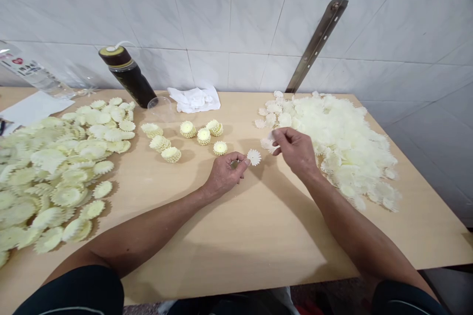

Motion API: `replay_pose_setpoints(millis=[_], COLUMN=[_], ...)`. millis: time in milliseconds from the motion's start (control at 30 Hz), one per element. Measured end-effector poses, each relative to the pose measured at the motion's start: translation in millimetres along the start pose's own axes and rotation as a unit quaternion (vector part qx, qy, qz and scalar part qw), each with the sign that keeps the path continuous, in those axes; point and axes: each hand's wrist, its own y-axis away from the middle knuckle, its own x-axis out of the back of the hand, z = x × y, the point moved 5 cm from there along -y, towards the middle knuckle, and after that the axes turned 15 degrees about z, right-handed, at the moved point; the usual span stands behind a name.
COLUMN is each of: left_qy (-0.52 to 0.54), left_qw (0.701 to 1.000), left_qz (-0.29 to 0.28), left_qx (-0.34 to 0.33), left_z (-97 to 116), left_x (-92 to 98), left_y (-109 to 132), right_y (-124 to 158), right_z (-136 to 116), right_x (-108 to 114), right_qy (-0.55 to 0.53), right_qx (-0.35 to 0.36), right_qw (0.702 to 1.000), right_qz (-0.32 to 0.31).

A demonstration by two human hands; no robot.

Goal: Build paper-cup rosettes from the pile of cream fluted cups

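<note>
Far left on the pale wood-toned desk [207, 261]: a broad heap of pale yellow, saw-edged round discs [48, 162], spread flat and overlapping, probably laid wide so that single pieces can be picked out. Behind it, against the tiled wall, a dark cylindrical bottle with a yellow-topped lid [133, 81] and a crumpled white tissue [194, 100] are set, likely to be kept off the working area. Next, at least 7 short, pale yellow layered stacks [171, 154] are grouped beyond the left hand [223, 174], presumably kept apart from the loose heaps.

By the left hand's thumb and fingers, a thin white petal-edged disc [254, 157] is pinched at its edge, face exposed, apparently so that its middle is left uncovered. The disc is thus held between the 2 hands, just right of the left fingertips and near the right hand [296, 151]. There, thumb and forefinger are drawn close at a pale scrap; whether it is gripped cannot be told. Rightmost, a whitish translucent heap of thin petal-edged pieces [343, 138] is spread beside the right hand, seemingly for easy reach.
</note>
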Motion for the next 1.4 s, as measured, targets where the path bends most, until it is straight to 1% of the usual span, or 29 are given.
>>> replay_pose_setpoints(millis=[67, 133, 200, 233, 267, 300, 333, 367, 400, 433, 467, 500, 533, 567, 667, 800, 1000, 1100, 1267, 1400], left_qy=[0.005, 0.009, 0.015, 0.020, 0.024, 0.026, 0.028, 0.026, 0.023, 0.016, 0.008, -0.001, -0.010, -0.018, -0.036, -0.041, -0.017, -0.019, -0.014, -0.006], left_qw=[1.000, 1.000, 1.000, 0.999, 0.999, 0.999, 0.999, 0.999, 0.999, 0.999, 1.000, 1.000, 1.000, 1.000, 0.999, 0.999, 1.000, 1.000, 0.999, 0.999], left_qz=[0.000, 0.005, 0.009, 0.010, 0.010, 0.010, 0.009, 0.009, 0.011, 0.014, 0.016, 0.019, 0.021, 0.021, 0.023, 0.020, 0.008, 0.007, 0.014, 0.020], left_qx=[0.007, 0.015, 0.024, 0.027, 0.029, 0.030, 0.030, 0.030, 0.029, 0.025, 0.019, 0.009, -0.002, -0.013, -0.032, -0.027, -0.017, -0.019, -0.029, -0.029], left_z=[-1, -4, -5, -6, -6, -6, -6, -6, -6, -5, -5, -4, -2, -1, 2, 2, -1, 0, 3, 3], left_x=[-0.1, 0.1, 0.2, 0.1, -0.1, -0.2, -0.4, -0.5, -0.3, 0.0, 0.2, 0.5, 0.7, 0.7, 0.8, 0.6, -0.4, -0.7, 0.0, 1.1], left_y=[0, -1, -2, -2, -2, -3, -3, -2, -2, -2, -2, -1, -1, 0, 1, 1, 1, 1, 1, 2], right_y=[-15, -27, -34, -35, -35, -33, -29, -24, -16, -6, 5, 15, 22, 27, 30, 27, 26, 27, 33, 38], right_z=[0, -3, -6, -7, -9, -11, -13, -16, -19, -22, -26, -29, -30, -31, -25, -17, -16, -17, -18, -14], right_x=[17, 32, 41, 43, 44, 43, 40, 33, 24, 14, 3, -4, -10, -14, -20, -21, -20, -21, -27, -31], right_qy=[0.037, 0.099, 0.175, 0.208, 0.229, 0.233, 0.221, 0.195, 0.159, 0.125, 0.103, 0.089, 0.086, 0.087, 0.102, 0.118, 0.148, 0.163, 0.143, 0.142], right_qx=[0.051, 0.144, 0.223, 0.243, 0.248, 0.241, 0.224, 0.203, 0.175, 0.152, 0.137, 0.129, 0.125, 0.125, 0.127, 0.141, 0.183, 0.182, 0.177, 0.183], right_qw=[0.996, 0.977, 0.947, 0.935, 0.928, 0.931, 0.942, 0.957, 0.972, 0.977, 0.973, 0.969, 0.966, 0.965, 0.968, 0.966, 0.958, 0.956, 0.960, 0.962], right_qz=[0.067, 0.118, 0.148, 0.156, 0.157, 0.145, 0.114, 0.066, -0.003, -0.079, -0.152, -0.190, -0.211, -0.216, -0.190, -0.180, -0.164, -0.164, -0.163, -0.144])
